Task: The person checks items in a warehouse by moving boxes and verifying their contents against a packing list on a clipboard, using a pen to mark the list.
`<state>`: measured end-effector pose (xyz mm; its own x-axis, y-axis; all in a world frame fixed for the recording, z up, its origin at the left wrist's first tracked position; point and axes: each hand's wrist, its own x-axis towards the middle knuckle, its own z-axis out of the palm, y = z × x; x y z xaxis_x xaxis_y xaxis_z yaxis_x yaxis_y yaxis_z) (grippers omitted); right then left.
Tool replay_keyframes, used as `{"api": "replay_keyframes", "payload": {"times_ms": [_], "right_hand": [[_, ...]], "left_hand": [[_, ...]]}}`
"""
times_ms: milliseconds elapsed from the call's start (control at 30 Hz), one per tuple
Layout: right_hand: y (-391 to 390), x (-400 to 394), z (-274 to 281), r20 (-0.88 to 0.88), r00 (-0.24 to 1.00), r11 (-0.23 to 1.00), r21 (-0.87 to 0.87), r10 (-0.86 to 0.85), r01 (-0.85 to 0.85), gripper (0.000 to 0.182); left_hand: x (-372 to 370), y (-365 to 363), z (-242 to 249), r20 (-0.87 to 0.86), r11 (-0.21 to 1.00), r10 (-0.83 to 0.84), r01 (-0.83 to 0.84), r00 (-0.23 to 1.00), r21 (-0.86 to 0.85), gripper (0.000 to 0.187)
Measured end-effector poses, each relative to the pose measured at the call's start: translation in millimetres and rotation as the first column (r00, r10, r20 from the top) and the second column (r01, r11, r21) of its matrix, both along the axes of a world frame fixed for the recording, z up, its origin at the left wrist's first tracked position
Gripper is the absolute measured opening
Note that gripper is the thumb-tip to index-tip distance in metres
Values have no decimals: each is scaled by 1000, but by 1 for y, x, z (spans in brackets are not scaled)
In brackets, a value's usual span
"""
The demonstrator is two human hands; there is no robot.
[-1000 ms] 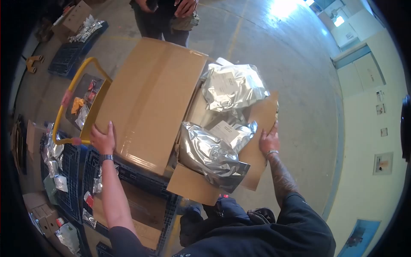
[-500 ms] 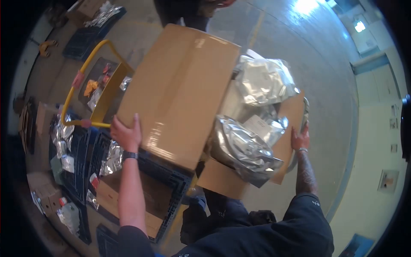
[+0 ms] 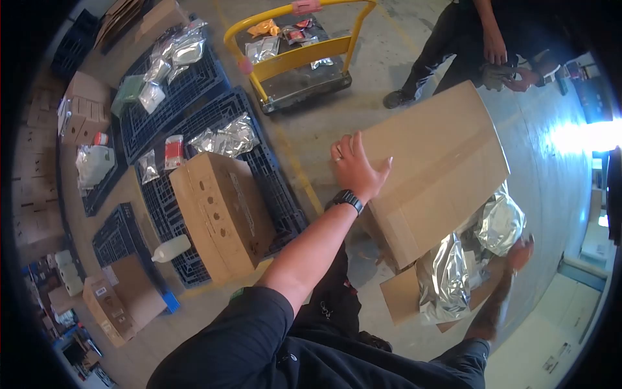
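A large cardboard box (image 3: 440,168) is tilted at the right of centre, above an open carton (image 3: 400,295) filled with silver foil bags (image 3: 444,280). My left hand (image 3: 357,167) lies on the left side of the large box, fingers spread, with a watch on the wrist. At the right, my right hand (image 3: 520,253) is beside the open carton and another foil bag (image 3: 501,222), its fingers apart. Its underside and exact contact with the carton are hard to see.
A yellow-handled cart (image 3: 304,87) stands ahead. Black pallets (image 3: 285,220) at the left bear foil packs and an upright carton (image 3: 217,217). A co-worker (image 3: 447,45) stands beyond the large box. A white bottle (image 3: 172,248) lies near the carton.
The view has turned left, so cart and pallets appear more central. The large box and my hands now appear further right. My left hand has moved onto the box's surface.
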<state>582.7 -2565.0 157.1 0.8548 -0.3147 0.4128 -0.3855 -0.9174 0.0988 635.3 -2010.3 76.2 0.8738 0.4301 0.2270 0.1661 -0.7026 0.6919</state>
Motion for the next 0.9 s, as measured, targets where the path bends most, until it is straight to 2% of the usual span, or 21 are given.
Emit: {"api": "replay_keyframes", "payload": {"times_ms": [33, 100, 167, 200, 233, 300, 367, 400, 433, 467, 500, 533, 567, 600, 633, 667, 700, 767, 833, 867, 900], "right_hand": [[26, 32, 6, -97, 995, 969, 246, -9, 33, 49], [78, 83, 7, -206, 978, 893, 447, 41, 57, 53], [60, 130, -28, -282, 959, 884, 451, 7, 126, 56], [6, 158, -87, -152, 988, 916, 400, 35, 29, 56], [-26, 178, -102, -166, 984, 910, 414, 64, 11, 56], [-59, 201, -138, -371, 805, 879, 306, 463, -364, 69], [-45, 197, -123, -269, 750, 743, 530, 604, -408, 81], [-40, 216, -119, -348, 907, 687, 721, 238, 96, 75], [-33, 233, -120, -531, 836, 371, 755, -140, 541, 71], [-41, 243, -125, -536, 833, 512, 681, -139, 523, 69], [-45, 253, -132, -530, 836, 641, 595, -140, 485, 67], [-22, 249, -137, -544, 831, 643, 597, -115, 480, 67], [-1, 235, -136, -347, 938, 396, 862, 10, 315, 72], [16, 227, -126, -102, 993, 93, 991, 57, 96, 77], [14, 223, -123, -101, 993, 108, 990, 66, 94, 77], [10, 226, -121, -203, 979, 145, 970, 30, 197, 73], [14, 233, -116, -298, 955, 177, 939, -3, 294, 68], [108, 218, -54, -343, 934, 118, 928, -97, 353, 69], [88, 221, -75, -71, 991, -65, 995, 114, 79, 61], [85, 228, -74, -132, 984, 51, 991, 118, 127, 62], [82, 236, -73, -197, 974, 165, 970, 115, 176, 63]], "left_hand": [[0, 1, -1, -2, 1000, 9, -9, 1000, -5, 82], [1, 1, -4, 6, 1000, -4, 4, 1000, -10, 79], [-5, -9, -10, 27, 1000, -12, 12, 1000, 0, 78], [-3, -10, -12, 50, 1000, -23, 22, 998, 18, 78], [-4, -11, -11, 36, 999, 3, -4, 999, 33, 78], [-9, -16, -13, 36, 1000, -4, 4, 999, -5, 76], [-14, -18, -22, 29, 999, 40, -39, 999, -36, 74], [-14, -19, -22, 78, 988, 105, -95, 991, -122, 73], [-15, -16, -25, 131, 969, 168, -139, 977, -206, 71], [-17, -9, -31, 112, 967, 199, -176, 974, -187, 71], [-19, -2, -39, 12, 915, 130, -115, 991, -387, 65], [-22, 7, -47, -65, 814, 37, -67, 997, -577, 59], [-24, 13, -60, -74, 813, 55, -88, 996, -575, 59], [-23, 16, -79, -38, 696, 49, -61, 998, -716, 49], [-20, 15, -95, 4, 551, 45, -22, 999, -834, 42], [-13, 12, -108, 14, 539, 63, -23, 998, -842, 42], [-6, 10, -121, 15, 345, 206, -59, 978, -937, 38], [-17, 1, -121, -18, 114, 369, -64, 929, -991, 38], [-25, 18, -105, -87, -31, 395, -81, 915, -996, 47], [-40, 21, -85, -88, -30, 416, -82, 905, -996, 47], [-60, 20, -63, -153, -122, 477, -107, 866, -987, 48]]}}
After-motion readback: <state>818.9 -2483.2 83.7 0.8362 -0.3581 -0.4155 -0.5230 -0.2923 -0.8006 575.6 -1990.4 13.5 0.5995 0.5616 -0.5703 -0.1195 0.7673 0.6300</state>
